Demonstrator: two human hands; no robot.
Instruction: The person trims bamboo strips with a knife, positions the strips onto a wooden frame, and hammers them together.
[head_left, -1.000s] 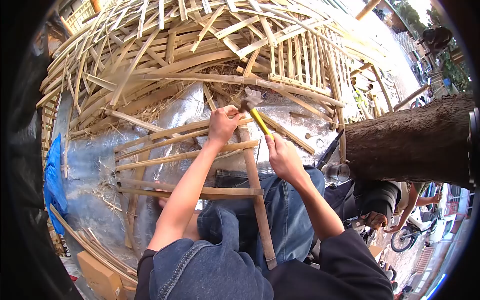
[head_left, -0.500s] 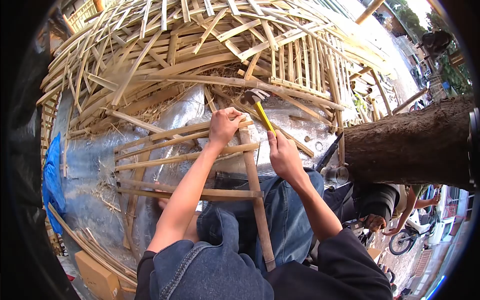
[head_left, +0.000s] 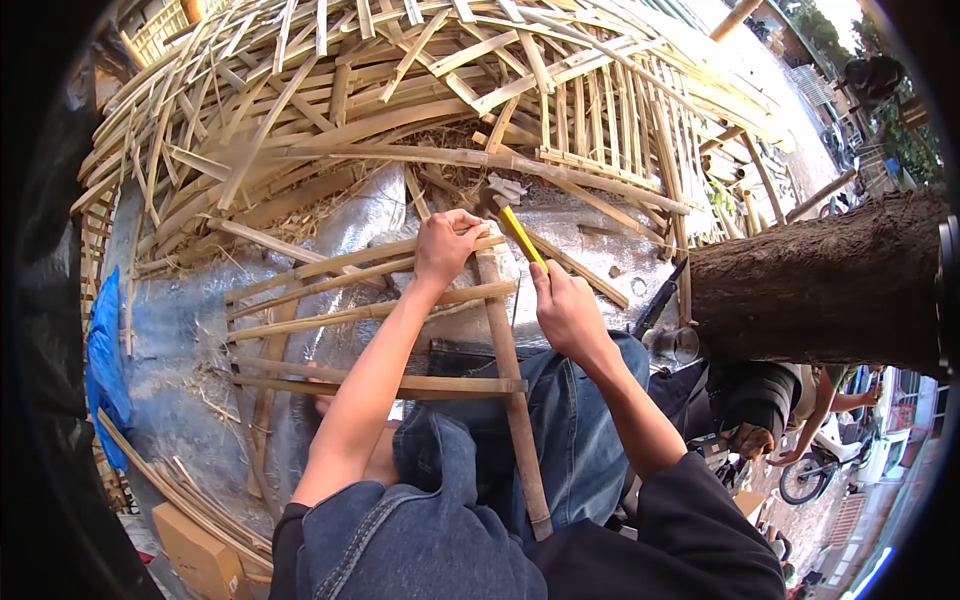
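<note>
My right hand [head_left: 570, 305] is closed around the yellow handle of a hammer [head_left: 522, 238], its metal head up and to the left, just above the frame's corner. My left hand [head_left: 445, 250] lies over the far bamboo slat [head_left: 340, 262] of a slatted bamboo frame. Its thumb and fingertips are pinched at the slat's end; whatever is between them is too small to make out. That end rests on a round bamboo crosspiece [head_left: 505, 350], which runs down across my lap. Several slats, including the nearest slat [head_left: 450, 384], stretch left from the crosspiece.
Piled bamboo strips and lattice panels [head_left: 400, 110] fill the far side. Silvery sheeting [head_left: 180, 330] covers the ground. A thick tree trunk [head_left: 820, 285] is on the right, with another person's arm [head_left: 815, 415] below it. A cardboard box [head_left: 195, 550] and blue tarp [head_left: 105, 370] are left.
The hammer head has shifted slightly left, towards the slat's end, and its handle leans more. My left hand keeps its pinch in nearly the same place.
</note>
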